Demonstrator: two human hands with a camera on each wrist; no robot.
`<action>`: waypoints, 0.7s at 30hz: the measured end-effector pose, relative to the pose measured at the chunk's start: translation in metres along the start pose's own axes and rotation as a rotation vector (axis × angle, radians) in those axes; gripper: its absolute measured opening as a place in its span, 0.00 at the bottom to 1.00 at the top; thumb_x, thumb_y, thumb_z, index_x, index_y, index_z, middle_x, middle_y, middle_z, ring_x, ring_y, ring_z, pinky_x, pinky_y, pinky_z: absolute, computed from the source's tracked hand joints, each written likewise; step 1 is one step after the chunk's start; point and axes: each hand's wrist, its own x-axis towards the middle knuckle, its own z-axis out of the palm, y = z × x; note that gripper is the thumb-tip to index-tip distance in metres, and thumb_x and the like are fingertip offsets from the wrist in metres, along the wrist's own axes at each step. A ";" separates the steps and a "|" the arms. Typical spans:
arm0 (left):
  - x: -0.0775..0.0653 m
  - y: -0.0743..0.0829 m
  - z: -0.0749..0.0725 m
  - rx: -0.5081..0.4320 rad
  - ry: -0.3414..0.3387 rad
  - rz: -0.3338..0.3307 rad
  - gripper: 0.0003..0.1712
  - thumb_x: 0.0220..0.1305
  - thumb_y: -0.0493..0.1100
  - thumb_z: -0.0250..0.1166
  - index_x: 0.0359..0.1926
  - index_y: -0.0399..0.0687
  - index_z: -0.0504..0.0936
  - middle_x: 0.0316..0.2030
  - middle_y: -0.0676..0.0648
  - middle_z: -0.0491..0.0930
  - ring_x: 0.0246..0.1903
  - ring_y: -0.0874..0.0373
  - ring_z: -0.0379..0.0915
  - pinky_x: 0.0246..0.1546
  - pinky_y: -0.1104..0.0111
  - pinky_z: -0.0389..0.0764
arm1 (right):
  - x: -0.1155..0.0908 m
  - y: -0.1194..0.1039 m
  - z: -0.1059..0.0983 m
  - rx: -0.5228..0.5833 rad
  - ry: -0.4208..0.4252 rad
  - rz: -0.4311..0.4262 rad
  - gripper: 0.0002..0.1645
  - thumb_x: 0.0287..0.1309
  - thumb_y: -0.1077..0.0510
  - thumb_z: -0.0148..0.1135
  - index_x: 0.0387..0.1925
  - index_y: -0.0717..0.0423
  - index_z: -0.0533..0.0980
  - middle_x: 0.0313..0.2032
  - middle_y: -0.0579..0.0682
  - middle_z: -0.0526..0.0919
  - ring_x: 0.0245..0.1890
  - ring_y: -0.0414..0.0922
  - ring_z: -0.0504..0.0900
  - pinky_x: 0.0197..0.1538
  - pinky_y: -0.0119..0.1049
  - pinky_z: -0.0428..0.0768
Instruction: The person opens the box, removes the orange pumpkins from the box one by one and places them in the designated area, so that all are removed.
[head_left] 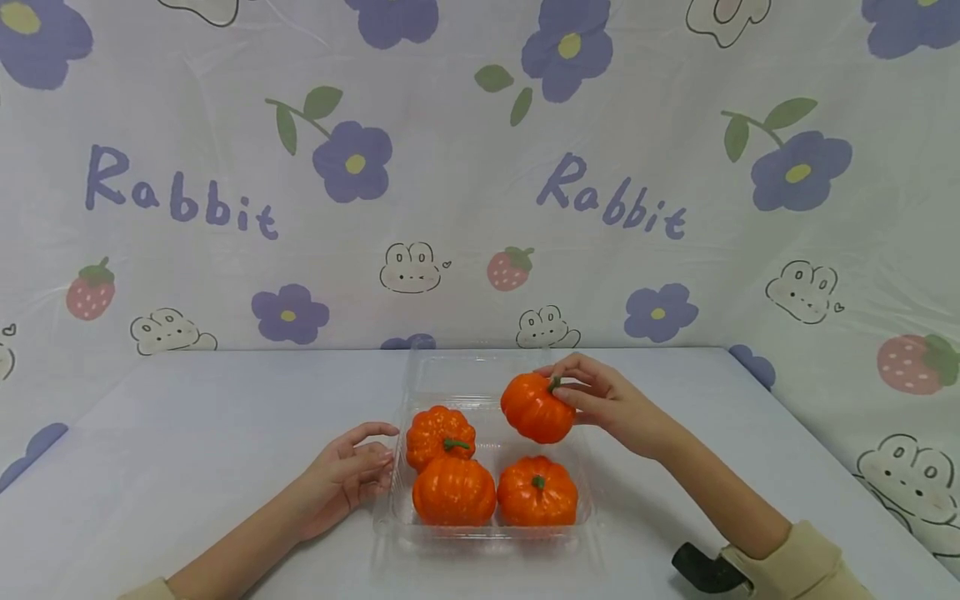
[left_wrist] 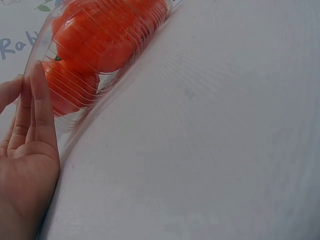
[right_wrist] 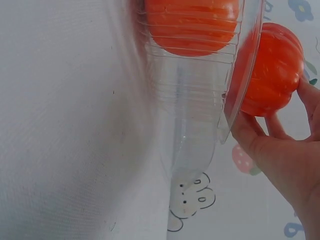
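A clear plastic container [head_left: 480, 531] with its lid [head_left: 480, 379] folded back lies on the table. Inside it, toward the left, are two orange toy pumpkins, the rear one [head_left: 431, 429] leaning behind the front one [head_left: 453, 493]. A third pumpkin [head_left: 537, 493] sits at front right. My left hand [head_left: 348, 475] pinches the container's left rim between thumb and fingers, as the left wrist view shows. Above the container's rear right part, my right hand [head_left: 611, 404] grips another pumpkin [head_left: 534, 408] near its green stem. The right wrist view shows this pumpkin [right_wrist: 275, 70] beside the rim.
The white table [head_left: 225, 433] extends around the container. Behind it hangs a cloth [head_left: 450, 192] printed with flowers, rabbits and strawberries. A black object [head_left: 705, 568] sits by the right sleeve [head_left: 798, 558].
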 end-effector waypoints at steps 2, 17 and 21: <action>0.000 0.000 0.000 -0.001 0.001 -0.002 0.15 0.81 0.36 0.55 0.62 0.50 0.68 0.38 0.54 0.81 0.34 0.63 0.81 0.42 0.75 0.86 | 0.000 -0.001 0.000 0.040 -0.004 0.014 0.07 0.78 0.60 0.55 0.52 0.46 0.74 0.63 0.46 0.79 0.58 0.43 0.83 0.55 0.42 0.87; 0.000 0.001 0.000 -0.004 0.012 -0.011 0.14 0.80 0.36 0.56 0.62 0.50 0.69 0.38 0.54 0.81 0.34 0.63 0.81 0.43 0.75 0.86 | 0.001 0.001 -0.004 0.193 0.055 0.077 0.07 0.80 0.60 0.51 0.50 0.45 0.71 0.59 0.43 0.82 0.58 0.44 0.83 0.55 0.44 0.87; -0.001 0.001 0.001 -0.003 0.012 -0.011 0.15 0.80 0.36 0.56 0.62 0.50 0.68 0.37 0.54 0.81 0.34 0.63 0.81 0.42 0.75 0.86 | 0.000 0.000 -0.007 0.159 0.086 0.080 0.06 0.79 0.61 0.52 0.49 0.45 0.72 0.58 0.43 0.82 0.57 0.43 0.83 0.56 0.41 0.87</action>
